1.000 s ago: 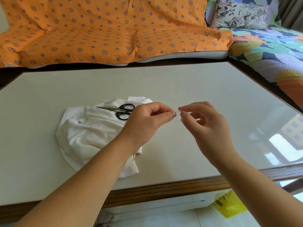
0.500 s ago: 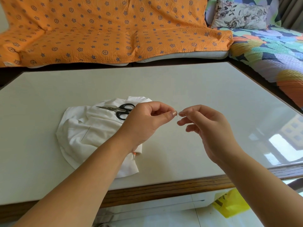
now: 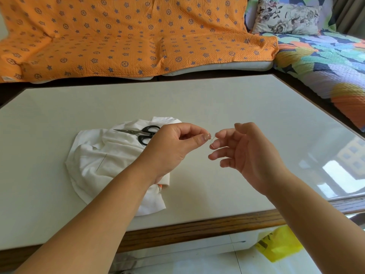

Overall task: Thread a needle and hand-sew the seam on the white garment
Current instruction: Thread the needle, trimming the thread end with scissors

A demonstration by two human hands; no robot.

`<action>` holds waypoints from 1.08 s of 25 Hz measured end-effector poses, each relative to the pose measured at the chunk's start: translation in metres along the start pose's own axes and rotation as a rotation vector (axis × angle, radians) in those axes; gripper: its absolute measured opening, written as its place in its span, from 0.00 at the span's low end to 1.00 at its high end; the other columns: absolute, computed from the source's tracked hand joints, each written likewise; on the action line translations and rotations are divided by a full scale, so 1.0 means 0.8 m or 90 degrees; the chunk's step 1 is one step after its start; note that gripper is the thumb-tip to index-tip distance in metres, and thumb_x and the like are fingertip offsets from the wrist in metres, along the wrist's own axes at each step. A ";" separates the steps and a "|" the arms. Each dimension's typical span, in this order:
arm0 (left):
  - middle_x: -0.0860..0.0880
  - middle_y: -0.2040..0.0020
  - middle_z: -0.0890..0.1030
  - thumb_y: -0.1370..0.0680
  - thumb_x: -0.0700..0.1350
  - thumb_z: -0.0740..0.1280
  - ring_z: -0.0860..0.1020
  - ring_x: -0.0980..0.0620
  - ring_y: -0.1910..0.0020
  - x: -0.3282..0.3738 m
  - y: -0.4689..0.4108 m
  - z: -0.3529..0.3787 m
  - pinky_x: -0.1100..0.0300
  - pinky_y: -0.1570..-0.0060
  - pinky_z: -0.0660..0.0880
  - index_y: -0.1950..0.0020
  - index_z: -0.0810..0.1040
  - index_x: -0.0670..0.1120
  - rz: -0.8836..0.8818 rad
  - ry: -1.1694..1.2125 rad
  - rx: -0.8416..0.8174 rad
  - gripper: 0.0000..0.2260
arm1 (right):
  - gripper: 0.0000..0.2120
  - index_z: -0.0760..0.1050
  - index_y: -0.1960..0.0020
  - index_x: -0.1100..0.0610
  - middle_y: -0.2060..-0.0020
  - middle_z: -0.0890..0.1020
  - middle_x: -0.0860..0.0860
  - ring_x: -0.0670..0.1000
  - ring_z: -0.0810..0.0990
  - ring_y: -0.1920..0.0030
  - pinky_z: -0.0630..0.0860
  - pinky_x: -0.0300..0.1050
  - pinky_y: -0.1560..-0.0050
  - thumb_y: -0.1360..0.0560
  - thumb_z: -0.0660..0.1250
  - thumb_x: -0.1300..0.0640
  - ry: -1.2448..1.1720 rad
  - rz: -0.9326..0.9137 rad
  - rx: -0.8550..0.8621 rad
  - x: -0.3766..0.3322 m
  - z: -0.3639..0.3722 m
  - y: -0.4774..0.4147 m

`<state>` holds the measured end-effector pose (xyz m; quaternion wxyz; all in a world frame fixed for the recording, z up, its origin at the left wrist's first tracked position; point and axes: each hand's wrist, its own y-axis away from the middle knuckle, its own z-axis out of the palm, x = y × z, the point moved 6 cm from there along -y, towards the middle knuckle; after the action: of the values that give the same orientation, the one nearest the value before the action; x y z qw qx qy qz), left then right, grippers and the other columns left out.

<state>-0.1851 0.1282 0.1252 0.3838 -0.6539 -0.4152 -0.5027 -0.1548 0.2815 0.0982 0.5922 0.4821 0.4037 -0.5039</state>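
A needle (image 3: pixel 101 162) is laid on the white garment (image 3: pixel 122 153) on the table (image 3: pixel 217 99), its long axis slanted from far-right to near-left. Thread (image 3: pixel 211 139) is pinched by the left hand (image 3: pixel 169 149); the right hand (image 3: pixel 248 155) is held relaxed beside it.

Far beyond the fingers (image 3: pixel 194 129), an orange star-patterned sofa cover (image 3: pixel 128 36); beyond and to their right, a floral cushion (image 3: pixel 286 16) and a many-coloured quilt (image 3: pixel 325 62); beneath them, a pale table top (image 3: pixel 217 99); below and right, a yellow bag (image 3: pixel 280 246) on the floor (image 3: pixel 197 264).
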 end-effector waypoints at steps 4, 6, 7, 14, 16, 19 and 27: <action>0.64 0.74 0.75 0.22 0.42 0.69 0.72 0.66 0.75 0.002 0.000 -0.005 0.76 0.71 0.66 0.53 0.82 0.47 0.016 -0.023 0.025 0.03 | 0.24 0.79 0.44 0.61 0.53 0.83 0.57 0.56 0.83 0.54 0.74 0.48 0.56 0.25 0.61 0.42 0.067 0.023 -0.038 0.003 0.000 0.001; 0.64 0.74 0.75 0.22 0.42 0.69 0.73 0.66 0.75 0.003 0.000 -0.004 0.76 0.70 0.66 0.54 0.82 0.48 0.024 -0.030 0.029 0.03 | 0.23 0.80 0.43 0.59 0.51 0.84 0.55 0.55 0.83 0.51 0.75 0.48 0.52 0.28 0.65 0.43 0.071 0.032 -0.066 0.008 0.003 0.004; 0.64 0.74 0.75 0.22 0.42 0.69 0.73 0.66 0.75 0.004 0.001 -0.004 0.76 0.70 0.66 0.54 0.82 0.48 0.026 -0.031 0.029 0.03 | 0.21 0.81 0.43 0.58 0.50 0.84 0.55 0.54 0.83 0.51 0.76 0.47 0.52 0.29 0.66 0.45 0.059 0.033 -0.076 0.009 0.006 0.004; 0.63 0.74 0.75 0.22 0.43 0.69 0.72 0.65 0.77 -0.002 -0.002 -0.009 0.76 0.73 0.64 0.53 0.83 0.47 -0.002 -0.003 0.048 0.03 | 0.08 0.80 0.52 0.58 0.57 0.83 0.54 0.53 0.83 0.57 0.74 0.44 0.58 0.26 0.67 0.55 -0.014 0.025 -0.026 0.006 -0.001 0.001; 0.63 0.74 0.75 0.22 0.43 0.69 0.72 0.65 0.77 -0.003 -0.003 -0.010 0.76 0.73 0.64 0.53 0.83 0.47 -0.004 -0.001 0.051 0.03 | 0.06 0.79 0.51 0.58 0.58 0.82 0.55 0.54 0.83 0.57 0.74 0.45 0.58 0.23 0.65 0.57 -0.015 0.030 -0.010 0.006 -0.004 0.000; 0.63 0.74 0.74 0.22 0.43 0.69 0.72 0.65 0.77 -0.003 -0.003 -0.010 0.75 0.73 0.64 0.52 0.83 0.47 -0.008 0.002 0.048 0.03 | 0.11 0.78 0.44 0.54 0.55 0.83 0.54 0.54 0.83 0.56 0.75 0.46 0.56 0.26 0.68 0.59 0.004 0.010 -0.010 0.004 -0.002 0.002; 0.62 0.77 0.73 0.22 0.42 0.69 0.71 0.65 0.78 -0.004 -0.002 -0.006 0.75 0.75 0.63 0.53 0.82 0.46 -0.014 0.008 0.031 0.03 | 0.08 0.81 0.55 0.56 0.57 0.84 0.52 0.51 0.83 0.56 0.74 0.45 0.55 0.29 0.70 0.52 0.058 -0.049 0.033 -0.001 0.004 0.005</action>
<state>-0.1884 0.1241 0.1231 0.3964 -0.6364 -0.4320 -0.5012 -0.1509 0.2789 0.1005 0.5407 0.5042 0.4352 -0.5139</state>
